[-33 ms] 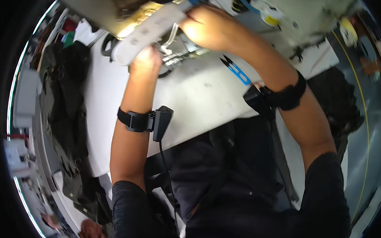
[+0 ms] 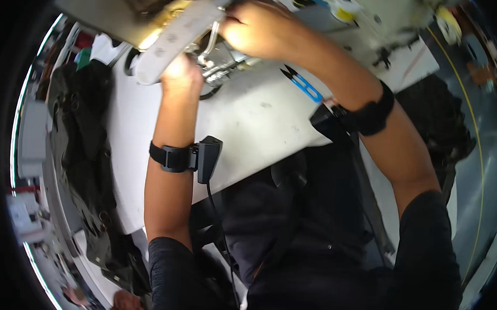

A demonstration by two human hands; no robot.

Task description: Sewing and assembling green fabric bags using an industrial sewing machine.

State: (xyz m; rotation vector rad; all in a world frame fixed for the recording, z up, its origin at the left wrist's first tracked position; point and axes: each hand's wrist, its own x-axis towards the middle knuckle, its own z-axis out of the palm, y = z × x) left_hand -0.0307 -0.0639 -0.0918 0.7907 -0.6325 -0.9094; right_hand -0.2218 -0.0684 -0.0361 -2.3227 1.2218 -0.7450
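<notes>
Sewing machine taken as landmark, standing at the far edge of the white tabletop. Far left of the machine, dark fabric lies heaped along the tabletop's left rim and hangs over it. Left of the machine's needle area, a pale grey strap runs diagonally under a tan plate at the machine's left end. The left hand is raised to the near side of this strap, touching its lower part; its fingers are hidden behind the knuckles, so their state cannot be told. A black wrist band with a small black box sits on the left forearm, a cable hanging from it. Bright metal parts show between the two hands, directly below the machine's head. The right hand is at the upper end of the strap, against the machine's front, fingers curled together around something there; what exactly they grip is not discernible. Right of that hand, blue-handled snips lie on the tabletop beside the right forearm, which carries a black band.
</notes>
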